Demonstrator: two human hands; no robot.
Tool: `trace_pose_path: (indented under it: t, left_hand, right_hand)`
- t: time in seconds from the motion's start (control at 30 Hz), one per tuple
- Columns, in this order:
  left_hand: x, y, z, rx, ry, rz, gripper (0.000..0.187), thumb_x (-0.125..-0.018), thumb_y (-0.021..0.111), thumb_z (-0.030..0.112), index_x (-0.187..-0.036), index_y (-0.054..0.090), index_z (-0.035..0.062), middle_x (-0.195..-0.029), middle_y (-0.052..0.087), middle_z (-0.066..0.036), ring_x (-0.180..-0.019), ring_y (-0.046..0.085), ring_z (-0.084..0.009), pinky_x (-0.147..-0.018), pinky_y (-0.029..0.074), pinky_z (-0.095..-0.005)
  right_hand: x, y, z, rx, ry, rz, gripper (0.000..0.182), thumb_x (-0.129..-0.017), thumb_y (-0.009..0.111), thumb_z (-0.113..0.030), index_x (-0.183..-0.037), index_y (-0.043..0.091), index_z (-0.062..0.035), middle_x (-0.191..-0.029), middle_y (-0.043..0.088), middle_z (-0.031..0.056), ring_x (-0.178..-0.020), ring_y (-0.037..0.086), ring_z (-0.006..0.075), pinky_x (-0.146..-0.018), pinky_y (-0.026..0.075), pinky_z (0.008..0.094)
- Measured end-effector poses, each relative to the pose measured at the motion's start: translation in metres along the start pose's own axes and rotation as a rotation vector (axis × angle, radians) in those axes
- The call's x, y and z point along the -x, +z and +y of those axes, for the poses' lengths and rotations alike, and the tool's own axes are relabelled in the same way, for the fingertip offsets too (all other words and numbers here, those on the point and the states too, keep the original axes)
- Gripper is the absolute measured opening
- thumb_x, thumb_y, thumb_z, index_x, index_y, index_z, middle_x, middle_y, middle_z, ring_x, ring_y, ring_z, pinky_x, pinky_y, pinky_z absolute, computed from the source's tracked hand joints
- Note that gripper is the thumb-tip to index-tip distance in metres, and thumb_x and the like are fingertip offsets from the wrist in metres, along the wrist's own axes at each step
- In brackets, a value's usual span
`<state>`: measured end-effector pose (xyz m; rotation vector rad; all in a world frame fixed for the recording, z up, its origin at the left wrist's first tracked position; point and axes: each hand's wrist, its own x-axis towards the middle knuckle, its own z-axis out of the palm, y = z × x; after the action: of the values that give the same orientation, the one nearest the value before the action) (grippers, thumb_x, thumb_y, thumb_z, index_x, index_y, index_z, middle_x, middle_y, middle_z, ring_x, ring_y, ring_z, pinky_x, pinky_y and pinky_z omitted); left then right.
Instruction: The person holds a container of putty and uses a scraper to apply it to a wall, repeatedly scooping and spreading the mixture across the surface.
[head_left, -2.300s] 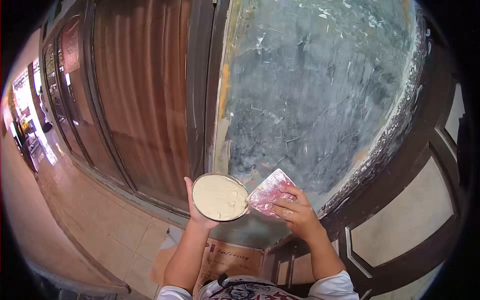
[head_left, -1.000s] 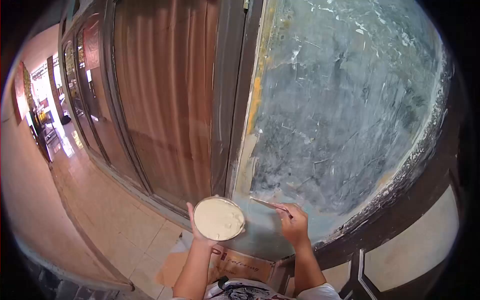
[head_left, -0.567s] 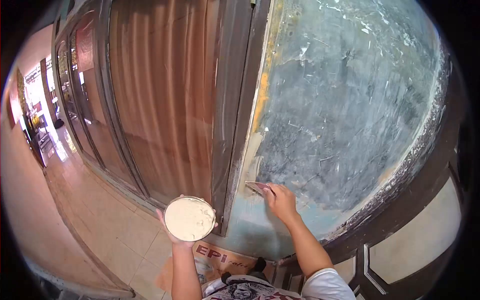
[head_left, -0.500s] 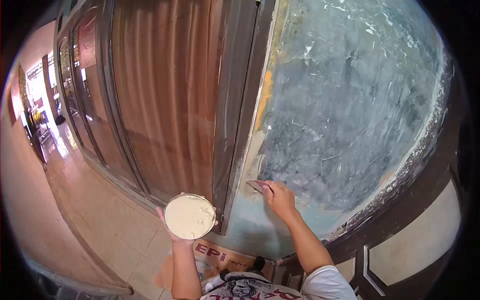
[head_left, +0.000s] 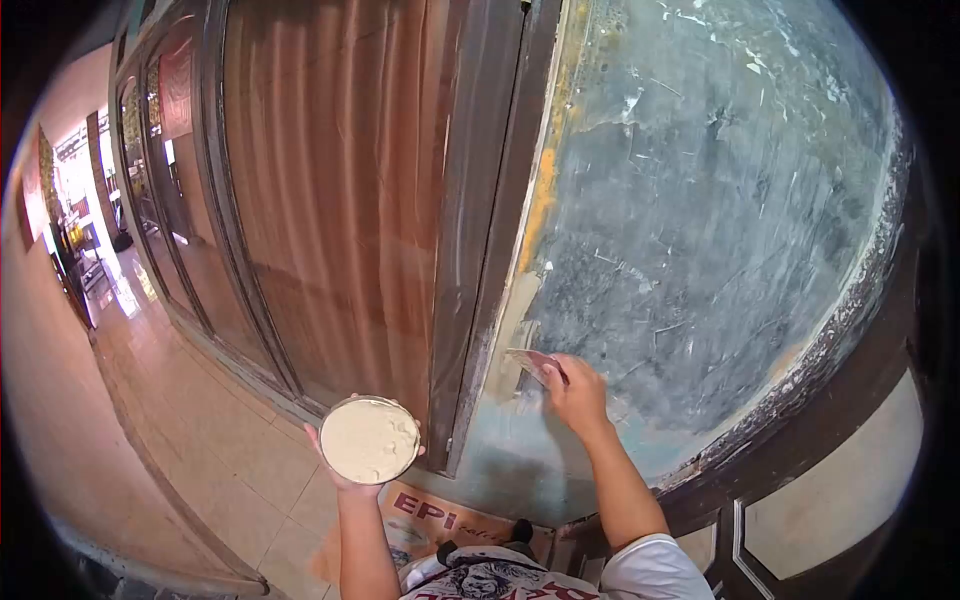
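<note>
My left hand [head_left: 352,482] grips a round tub of cream-coloured putty [head_left: 368,440] from below, its open top facing me. The putty's surface is smooth on the left and lumpy on the right. My right hand [head_left: 580,392] is closed around a putty knife [head_left: 537,362], whose blade lies at the wall's left edge, beside the dark door frame. A strip of beige putty [head_left: 517,310] runs up the wall just above the blade. The wall [head_left: 690,220] is scraped grey-blue, with an orange patch [head_left: 540,195] higher up.
A dark-framed glass door [head_left: 340,220] with brown curtains stands left of the wall. Dark panelling with pale insets [head_left: 835,480] borders the lower right. A printed cardboard sheet [head_left: 420,508] lies on the tiled floor [head_left: 220,420] near my feet. A bright passage opens at the far left.
My right hand and the putty knife have shifted slightly right and up along the wall. The tub in my left hand has moved a little left and down; the view has shifted slightly too.
</note>
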<state>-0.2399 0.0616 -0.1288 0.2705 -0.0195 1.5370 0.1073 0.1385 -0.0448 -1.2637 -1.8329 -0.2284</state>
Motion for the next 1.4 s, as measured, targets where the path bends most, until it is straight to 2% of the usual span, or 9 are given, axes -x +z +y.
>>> trace_pose_path:
  t: [0.3,0.37,0.63,0.77,0.83,0.97,1.1,1.17,1.4]
  left_hand:
    - [0.001,-0.013,0.005,0.010,-0.063,-0.094,0.095,-0.087,0.045,0.090,-0.150,0.054,0.0194,-0.155,0.047,-0.028,-0.131,0.045,-0.0689,-0.092,0.039,-0.0904]
    - [0.001,-0.012,0.004,0.021,-0.052,-0.047,0.096,-0.087,0.043,0.091,-0.150,0.054,0.0192,-0.154,0.049,-0.027,-0.130,0.047,-0.0670,-0.091,0.039,-0.0907]
    - [0.009,-0.008,0.010,-0.026,-0.011,0.056,0.095,-0.089,0.039,0.091,-0.148,0.055,0.0192,-0.150,0.054,-0.025,-0.124,0.052,-0.0667,-0.089,0.040,-0.0911]
    - [0.011,-0.011,0.008,-0.017,-0.045,0.036,0.096,-0.089,0.039,0.091,-0.149,0.054,0.0186,-0.150,0.054,-0.025,-0.125,0.051,-0.0671,-0.089,0.039,-0.0914]
    - [0.010,-0.011,0.009,-0.002,-0.058,0.046,0.097,-0.087,0.041,0.092,-0.149,0.054,0.0189,-0.149,0.054,-0.026,-0.125,0.052,-0.0667,-0.089,0.040,-0.0913]
    - [0.010,-0.026,0.017,-0.022,-0.029,-0.052,0.101,-0.084,0.045,0.094,-0.153,0.050,0.0208,-0.155,0.047,-0.028,-0.129,0.048,-0.0683,-0.091,0.040,-0.0905]
    - [0.007,-0.013,0.015,-0.021,-0.021,-0.008,0.095,-0.086,0.042,0.092,-0.150,0.053,0.0214,-0.150,0.051,-0.029,-0.127,0.048,-0.0685,-0.088,0.044,-0.0887]
    - [0.010,-0.011,0.014,-0.017,-0.028,0.003,0.095,-0.087,0.042,0.092,-0.150,0.053,0.0216,-0.150,0.051,-0.028,-0.126,0.049,-0.0686,-0.088,0.044,-0.0890]
    - [0.009,-0.009,0.016,0.032,-0.036,-0.040,0.095,-0.087,0.041,0.092,-0.150,0.055,0.0223,-0.151,0.052,-0.027,-0.127,0.049,-0.0692,-0.089,0.042,-0.0901]
  right_hand:
    - [0.000,0.007,-0.001,0.154,0.091,-0.171,0.021,-0.095,0.072,-0.020,-0.110,0.075,-0.0052,-0.098,0.076,0.0187,-0.090,0.072,0.0399,-0.078,0.057,0.0491]
    - [-0.018,-0.011,-0.015,-0.040,0.041,0.049,0.021,-0.095,0.073,-0.021,-0.109,0.075,-0.0059,-0.098,0.076,0.0188,-0.089,0.072,0.0405,-0.078,0.057,0.0488]
    - [0.007,0.009,-0.006,0.262,-0.012,-0.292,0.017,-0.094,0.072,-0.019,-0.107,0.075,-0.0078,-0.095,0.075,0.0159,-0.087,0.070,0.0395,-0.076,0.056,0.0506]
    - [-0.028,-0.010,-0.017,0.106,-0.099,0.058,0.017,-0.096,0.069,-0.018,-0.109,0.073,-0.0093,-0.092,0.074,0.0153,-0.085,0.069,0.0401,-0.072,0.055,0.0532]
    - [-0.016,-0.008,-0.016,0.098,-0.082,0.056,0.017,-0.096,0.068,-0.017,-0.111,0.073,-0.0107,-0.094,0.074,0.0157,-0.085,0.069,0.0402,-0.072,0.055,0.0540]
    - [0.021,0.016,-0.004,0.246,-0.030,-0.286,0.017,-0.098,0.066,-0.019,-0.111,0.072,-0.0110,-0.096,0.074,0.0151,-0.089,0.069,0.0390,-0.073,0.055,0.0533]
    - [-0.019,0.001,-0.015,0.243,-0.015,-0.146,0.015,-0.098,0.065,-0.018,-0.108,0.072,-0.0087,-0.097,0.073,0.0137,-0.090,0.069,0.0378,-0.074,0.055,0.0513]
    - [-0.033,-0.014,-0.023,0.076,-0.061,0.076,0.015,-0.097,0.066,-0.016,-0.108,0.072,-0.0081,-0.100,0.074,0.0135,-0.090,0.069,0.0376,-0.075,0.056,0.0506]
    - [0.016,0.019,-0.005,0.280,-0.011,-0.384,0.016,-0.096,0.066,-0.014,-0.108,0.072,-0.0054,-0.101,0.073,0.0153,-0.095,0.068,0.0405,-0.079,0.056,0.0484]
